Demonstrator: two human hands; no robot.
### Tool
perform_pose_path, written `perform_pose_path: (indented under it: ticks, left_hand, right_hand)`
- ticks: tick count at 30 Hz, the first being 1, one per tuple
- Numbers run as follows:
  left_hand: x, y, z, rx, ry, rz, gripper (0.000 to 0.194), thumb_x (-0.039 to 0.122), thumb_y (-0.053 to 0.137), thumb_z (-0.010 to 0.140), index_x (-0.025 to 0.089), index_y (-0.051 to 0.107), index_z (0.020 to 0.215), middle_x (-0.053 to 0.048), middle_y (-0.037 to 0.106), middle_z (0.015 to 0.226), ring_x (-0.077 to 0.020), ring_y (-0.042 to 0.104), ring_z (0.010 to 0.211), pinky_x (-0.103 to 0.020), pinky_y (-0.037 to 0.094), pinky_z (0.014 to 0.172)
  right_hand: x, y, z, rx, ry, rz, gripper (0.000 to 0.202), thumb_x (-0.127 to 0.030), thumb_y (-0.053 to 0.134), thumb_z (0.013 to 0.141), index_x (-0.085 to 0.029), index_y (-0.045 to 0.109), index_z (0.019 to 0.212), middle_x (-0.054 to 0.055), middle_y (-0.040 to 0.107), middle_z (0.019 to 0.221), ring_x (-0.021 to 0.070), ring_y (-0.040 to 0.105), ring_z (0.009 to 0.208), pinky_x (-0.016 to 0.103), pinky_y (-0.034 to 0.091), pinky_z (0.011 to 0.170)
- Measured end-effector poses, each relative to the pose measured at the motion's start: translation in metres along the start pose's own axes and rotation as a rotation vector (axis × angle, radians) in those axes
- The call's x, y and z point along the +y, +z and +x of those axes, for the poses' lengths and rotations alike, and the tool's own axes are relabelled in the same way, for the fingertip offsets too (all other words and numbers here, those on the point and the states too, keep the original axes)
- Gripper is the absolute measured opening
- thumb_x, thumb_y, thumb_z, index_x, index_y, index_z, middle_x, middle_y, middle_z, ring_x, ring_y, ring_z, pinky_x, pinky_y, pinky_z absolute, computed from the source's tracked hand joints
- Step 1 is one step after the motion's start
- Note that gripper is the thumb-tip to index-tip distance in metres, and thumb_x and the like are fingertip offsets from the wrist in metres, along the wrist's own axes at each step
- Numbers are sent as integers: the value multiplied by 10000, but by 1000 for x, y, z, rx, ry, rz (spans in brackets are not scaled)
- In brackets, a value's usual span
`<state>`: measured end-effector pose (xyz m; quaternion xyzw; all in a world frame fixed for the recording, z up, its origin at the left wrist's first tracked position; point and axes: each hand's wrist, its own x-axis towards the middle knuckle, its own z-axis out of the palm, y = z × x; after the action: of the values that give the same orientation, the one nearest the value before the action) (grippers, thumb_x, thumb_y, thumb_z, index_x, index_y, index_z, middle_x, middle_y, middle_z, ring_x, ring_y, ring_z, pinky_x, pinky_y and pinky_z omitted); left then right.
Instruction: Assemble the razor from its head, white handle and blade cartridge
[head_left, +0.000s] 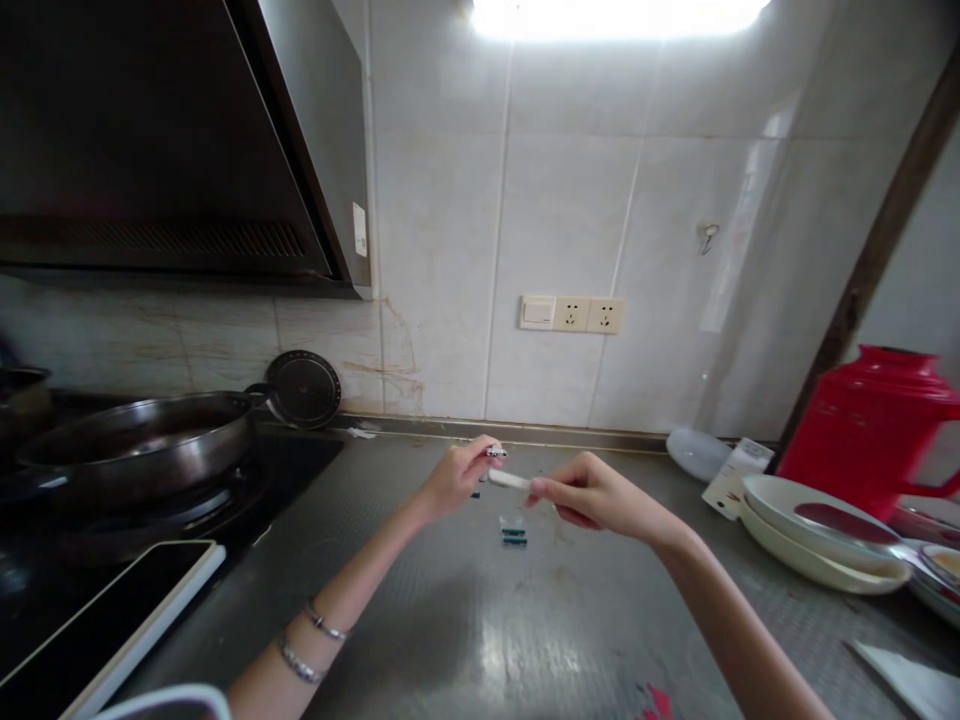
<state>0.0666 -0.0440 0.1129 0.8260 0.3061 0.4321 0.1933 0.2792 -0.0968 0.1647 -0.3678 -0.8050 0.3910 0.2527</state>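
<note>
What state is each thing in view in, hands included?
Left hand: pinching a small patterned piece
Right hand: pinching a white strip
Small packet: lying on the counter
Pan: uncovered, on the stove
Light: lit
Black disc: leaning against the wall
Wall sockets: nothing plugged in
Red jug: standing
Dishes: stacked

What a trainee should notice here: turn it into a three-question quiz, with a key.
1. True or false: two bangles circle the left arm.

2. Fill in the colour: the right grip pinches a slim ____ object.

3. Choose one. Which of these is farthest to the left in the picture?
A) the red jug
B) the wall socket
C) the pan

Key: 1. True. 2. White. 3. C, the pan.
</note>
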Motion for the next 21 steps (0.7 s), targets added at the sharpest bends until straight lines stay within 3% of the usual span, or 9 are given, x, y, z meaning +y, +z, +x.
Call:
perform_pose_path:
  ticks: [4,7,11,15,21]
  left_hand:
    - [-2,2,1,5,-72,-158,252,356,380,874,145,493,951,-55,647,816,-121,613,663,-207,461,561]
    - [0,3,0,7,-92,-213,258,370,381,870,146,477,957,-47,632,802,-120,617,639,-202,473,513]
    - [3,1,0,28,-97,-204,225,345,395,862,153,478,944,-15,614,755,-106,604,599,-189,468,492]
    - [2,3,-1,22,-96,-165,166,291,396,855,156,482,901,-5,615,715,-95,586,564,-174,439,478]
    - [3,11,-1,30,-49,-98,116,213,402,840,155,500,859,15,593,645,-68,535,518,-163,411,505]
  right_hand:
    - [-2,19,9,169,-43,558,334,-432,559,778,-121,628,876,-76,341,490,15,215,377,161,139,352]
    - [-2,39,19,216,-29,861,299,-409,608,745,-142,579,875,-80,361,515,7,185,382,134,114,332]
    - [-2,69,20,192,18,1015,281,-436,585,760,-184,509,857,-88,386,489,9,142,356,119,65,295]
    - [-3,92,8,193,56,1118,308,-497,552,768,-202,469,795,-113,317,422,13,88,345,113,56,287]
    - [-10,97,4,275,50,1149,324,-487,581,751,-197,439,728,-115,292,421,14,72,359,118,56,292]
